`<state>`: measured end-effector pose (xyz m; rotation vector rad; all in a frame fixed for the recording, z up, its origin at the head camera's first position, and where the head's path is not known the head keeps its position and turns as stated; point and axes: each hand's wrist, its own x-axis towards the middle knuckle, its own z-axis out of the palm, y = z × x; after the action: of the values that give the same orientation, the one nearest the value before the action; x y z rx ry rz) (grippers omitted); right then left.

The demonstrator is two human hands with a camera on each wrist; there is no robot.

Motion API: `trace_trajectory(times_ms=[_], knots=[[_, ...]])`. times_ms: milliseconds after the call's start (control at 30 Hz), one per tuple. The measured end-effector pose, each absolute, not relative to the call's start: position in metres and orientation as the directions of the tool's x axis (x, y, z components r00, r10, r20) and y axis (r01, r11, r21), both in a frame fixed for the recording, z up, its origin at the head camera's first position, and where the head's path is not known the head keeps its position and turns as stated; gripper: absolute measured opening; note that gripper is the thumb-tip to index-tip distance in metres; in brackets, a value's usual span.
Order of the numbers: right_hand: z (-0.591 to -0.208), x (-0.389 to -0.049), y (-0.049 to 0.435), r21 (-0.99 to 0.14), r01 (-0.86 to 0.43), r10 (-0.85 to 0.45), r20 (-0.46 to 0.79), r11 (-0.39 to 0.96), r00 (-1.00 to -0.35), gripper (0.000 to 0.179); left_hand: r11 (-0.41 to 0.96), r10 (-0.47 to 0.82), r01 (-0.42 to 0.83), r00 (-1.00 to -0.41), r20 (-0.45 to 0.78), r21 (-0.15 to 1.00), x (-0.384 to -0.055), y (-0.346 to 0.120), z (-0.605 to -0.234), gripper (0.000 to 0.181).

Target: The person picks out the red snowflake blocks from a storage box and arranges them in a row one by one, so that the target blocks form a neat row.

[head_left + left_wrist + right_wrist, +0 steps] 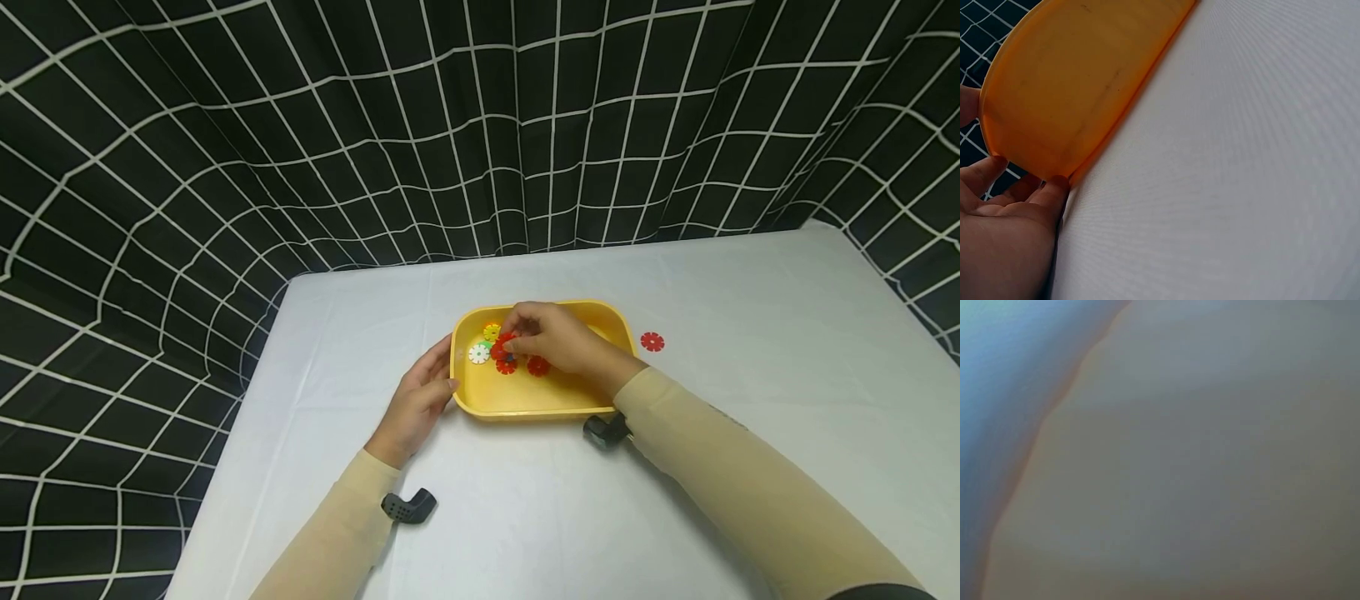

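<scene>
Black, white-gridded curtains (420,158) border a white-covered counter (757,350), which spreads broadly rightward and nearside of the yellow tray (525,398). The left hand (417,402) holds the tray's left edge; the right hand (557,337), over the tray, pinches a red disc (499,348). A loose red disc (652,342) lies just beyond the right edge.

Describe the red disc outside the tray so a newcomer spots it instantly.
On the white table, find the yellow tray. Just beyond its right end lies a notched red disc; unlike the other discs, it lies alone on the table.
</scene>
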<state>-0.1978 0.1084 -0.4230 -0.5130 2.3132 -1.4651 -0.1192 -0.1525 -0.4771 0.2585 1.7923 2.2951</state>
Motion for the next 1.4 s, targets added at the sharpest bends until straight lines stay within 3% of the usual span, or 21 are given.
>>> trace_trajectory(times_ms=[400, 633, 900, 1400], knots=[[-0.417, -0.194, 0.114, -0.976, -0.040, -0.420, -0.055, 0.214, -0.906, 0.018, -0.230, 0.265, -0.074, -0.964, -0.011, 0.970, -0.118, -0.152, -0.477, 0.070], [-0.411, -0.193, 0.125, -0.988, 0.028, -0.410, -0.090, 0.155, -0.908, 0.023, -0.222, 0.265, -0.077, -0.964, -0.016, 0.972, -0.117, -0.151, -0.477, 0.069], [-0.406, -0.192, 0.145, -0.969, -0.015, -0.359, -0.077, 0.246, -0.930, 0.021, -0.234, 0.264, -0.073, -0.964, -0.009, 0.970, -0.118, -0.152, -0.478, 0.069], [-0.394, -0.182, 0.179, -0.969, -0.034, -0.318, -0.047, 0.243, -0.947, 0.025, -0.231, 0.272, -0.061, -0.962, 0.004, 0.971, -0.118, -0.152, -0.478, 0.068]])
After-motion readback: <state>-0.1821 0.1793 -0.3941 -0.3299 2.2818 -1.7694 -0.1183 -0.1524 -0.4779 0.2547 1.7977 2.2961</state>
